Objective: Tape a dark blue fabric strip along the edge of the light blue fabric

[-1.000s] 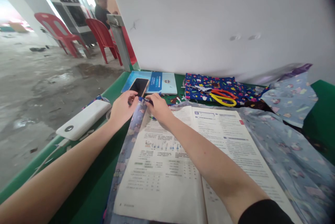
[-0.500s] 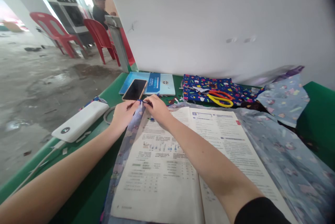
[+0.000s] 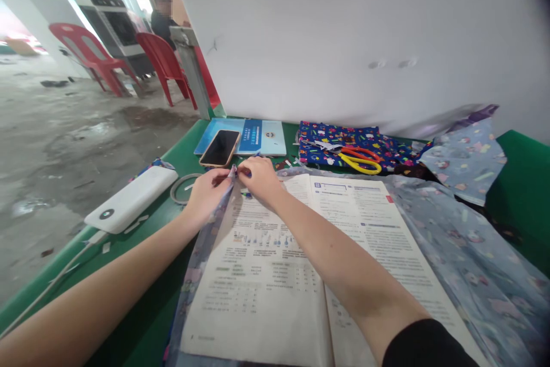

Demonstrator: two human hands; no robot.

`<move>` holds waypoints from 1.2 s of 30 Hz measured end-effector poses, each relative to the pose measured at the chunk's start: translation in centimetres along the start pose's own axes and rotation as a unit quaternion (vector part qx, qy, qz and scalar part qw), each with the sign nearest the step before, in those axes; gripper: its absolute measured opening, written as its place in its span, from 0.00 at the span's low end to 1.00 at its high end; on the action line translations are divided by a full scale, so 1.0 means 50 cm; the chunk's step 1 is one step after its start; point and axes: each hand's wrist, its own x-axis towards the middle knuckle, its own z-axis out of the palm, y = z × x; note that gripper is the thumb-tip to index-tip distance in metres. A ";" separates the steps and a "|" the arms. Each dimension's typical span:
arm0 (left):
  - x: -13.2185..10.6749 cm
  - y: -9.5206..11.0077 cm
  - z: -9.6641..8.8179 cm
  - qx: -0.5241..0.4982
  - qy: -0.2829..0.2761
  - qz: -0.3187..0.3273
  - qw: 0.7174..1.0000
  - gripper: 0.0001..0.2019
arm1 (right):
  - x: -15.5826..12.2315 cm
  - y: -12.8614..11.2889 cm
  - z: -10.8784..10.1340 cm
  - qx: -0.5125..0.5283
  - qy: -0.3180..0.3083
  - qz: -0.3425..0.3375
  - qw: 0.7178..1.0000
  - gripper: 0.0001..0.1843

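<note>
An open printed book (image 3: 258,298) lies on a thin patterned cover sheet (image 3: 481,275), grey-blue with small cartoon figures. At the book's top left corner, my left hand (image 3: 208,190) pinches the edge of the sheet between thumb and fingers. Close beside it, my right hand (image 3: 261,177) has its fingers closed at the same corner, on the sheet as far as I can see. The fold between the fingertips is partly hidden. Along the book's left side, a strip of the sheet is turned up.
Behind the hands are a phone (image 3: 220,148), a blue booklet (image 3: 272,137) and scissors (image 3: 361,162) on dark blue patterned material (image 3: 318,132). A white power bank (image 3: 133,198) with a cable sits left on the green table (image 3: 141,310). A white board (image 3: 301,40) stands behind; a person sits far left.
My left hand has shifted slightly, its fingers more bent, and the pinched sheet corner now stands up between the hands. My right hand stays nearly in place.
</note>
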 end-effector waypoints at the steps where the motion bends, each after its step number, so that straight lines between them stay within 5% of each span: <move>1: 0.000 -0.001 0.002 -0.006 0.001 -0.006 1.000 0.17 | 0.000 0.002 0.002 -0.003 -0.003 -0.003 1.000 0.07; 11: 0.009 -0.010 0.010 -0.055 0.002 0.015 0.998 0.14 | -0.003 -0.002 -0.001 0.005 0.008 -0.039 0.999 0.07; 19: 0.021 -0.015 -0.008 0.123 -0.024 0.051 0.991 0.16 | -0.002 0.001 -0.003 -0.018 0.005 -0.053 0.998 0.15; 29: 0.032 -0.021 -0.013 0.156 -0.044 0.055 0.985 0.17 | -0.004 -0.005 -0.003 -0.024 0.020 -0.022 0.999 0.09; 36: 0.021 0.002 -0.013 0.188 -0.038 0.065 0.979 0.17 | 0.000 -0.005 0.003 -0.066 -0.045 -0.013 0.997 0.10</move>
